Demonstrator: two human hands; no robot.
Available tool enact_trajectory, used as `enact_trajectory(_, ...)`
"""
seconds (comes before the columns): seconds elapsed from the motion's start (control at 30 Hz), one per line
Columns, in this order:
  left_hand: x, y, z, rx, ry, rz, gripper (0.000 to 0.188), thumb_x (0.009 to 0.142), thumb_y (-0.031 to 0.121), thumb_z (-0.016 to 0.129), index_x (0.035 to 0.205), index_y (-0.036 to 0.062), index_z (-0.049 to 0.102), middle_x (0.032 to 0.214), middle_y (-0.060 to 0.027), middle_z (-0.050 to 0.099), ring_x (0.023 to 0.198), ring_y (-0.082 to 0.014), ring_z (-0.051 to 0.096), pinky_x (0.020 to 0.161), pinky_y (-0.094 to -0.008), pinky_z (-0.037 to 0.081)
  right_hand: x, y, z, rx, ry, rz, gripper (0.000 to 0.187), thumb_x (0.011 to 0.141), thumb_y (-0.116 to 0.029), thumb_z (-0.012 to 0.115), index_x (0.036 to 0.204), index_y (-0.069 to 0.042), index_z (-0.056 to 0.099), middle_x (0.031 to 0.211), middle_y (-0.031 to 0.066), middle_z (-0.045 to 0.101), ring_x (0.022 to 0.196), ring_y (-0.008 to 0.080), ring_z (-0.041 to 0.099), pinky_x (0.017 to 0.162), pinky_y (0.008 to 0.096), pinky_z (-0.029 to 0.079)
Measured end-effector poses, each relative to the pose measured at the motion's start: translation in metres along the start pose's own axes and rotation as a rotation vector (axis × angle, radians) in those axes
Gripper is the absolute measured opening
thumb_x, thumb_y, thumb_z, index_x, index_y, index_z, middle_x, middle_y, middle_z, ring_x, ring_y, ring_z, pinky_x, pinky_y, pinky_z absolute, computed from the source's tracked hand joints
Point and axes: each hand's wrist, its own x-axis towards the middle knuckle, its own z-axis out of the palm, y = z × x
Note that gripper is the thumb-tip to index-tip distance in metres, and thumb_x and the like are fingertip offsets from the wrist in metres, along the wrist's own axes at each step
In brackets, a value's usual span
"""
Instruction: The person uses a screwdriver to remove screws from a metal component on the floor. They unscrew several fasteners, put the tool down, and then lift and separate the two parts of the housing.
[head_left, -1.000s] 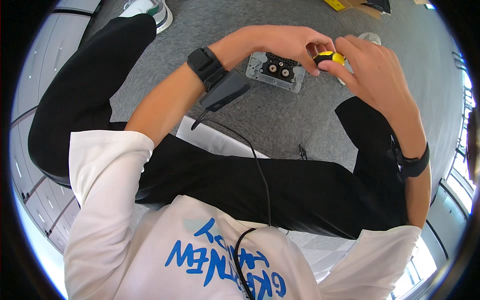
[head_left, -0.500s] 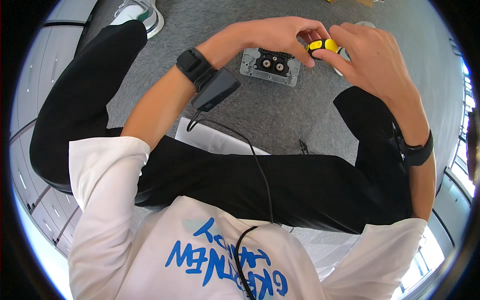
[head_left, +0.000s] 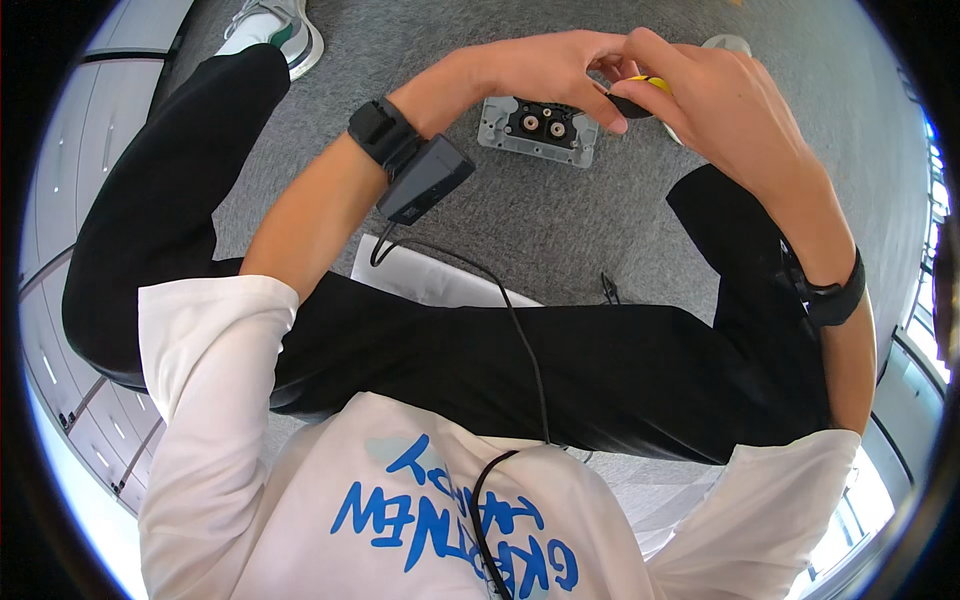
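Note:
In my right hand is a stubby yellow-and-black tool handle, gripped between thumb and curled fingers. Its tip and any shaft are hidden. My left hand meets the right at the handle's left end, fingers bent and thumb lowered, pinching something I cannot make out. Just under the left hand, a grey rectangular housing lies on the carpet. Two round metal fittings show on its black middle part, and my left fingers cover some of its upper right.
Grey carpet spreads around the housing. A white sheet lies by my folded leg, with a small black object to its right. A black cable runs from the box on my left wrist. White cabinets stand at left.
My right hand has turned over the handle, the fingers curling further round so less yellow shows. The left hand has barely moved. The housing keeps its place on the carpet.

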Motion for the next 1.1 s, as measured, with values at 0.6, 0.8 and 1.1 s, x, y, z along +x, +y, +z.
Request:
enact_trajectory(0.6,0.0,-0.006,-0.003,0.058,0.026,-0.049,0.068,0.08,0.038,0.085,0.135,0.0108,0.058,0.124,-0.0098,0.067,0.124,-0.0294,0.06,0.109,-0.0484,0.045,-0.004,-0.005,-0.009,-0.03,0.273,-0.169,0.03,0.095,-0.036,0.068,0.103,-0.008,0.062,0.091,0.0051,0.06,0.075,0.0266,0.063,0.067,0.0381,0.05)
enact_trajectory(0.8,0.007,-0.006,-0.011,-0.315,-0.142,0.024,0.045,0.087,0.001,0.074,0.127,0.002,0.055,0.111,-0.0065,0.065,0.103,-0.0151,0.061,0.093,-0.0317,0.05,-0.014,0.003,-0.003,0.011,0.256,-0.162,0.035,0.096,-0.042,0.066,0.1,-0.008,0.063,0.087,0.0063,0.061,0.072,0.0265,0.063,0.066,0.0381,0.05)
enact_trajectory(1.1,-0.001,-0.008,-0.003,-0.038,-0.017,0.006,0.067,0.08,0.029,0.085,0.137,0.0073,0.056,0.123,-0.014,0.066,0.119,-0.0273,0.063,0.106,-0.0432,0.048,-0.01,-0.005,-0.005,-0.019,0.223,-0.102,0.032,0.098,-0.041,0.064,0.11,-0.011,0.06,0.089,0.0089,0.064,0.073,0.0279,0.064,0.065,0.0373,0.051)
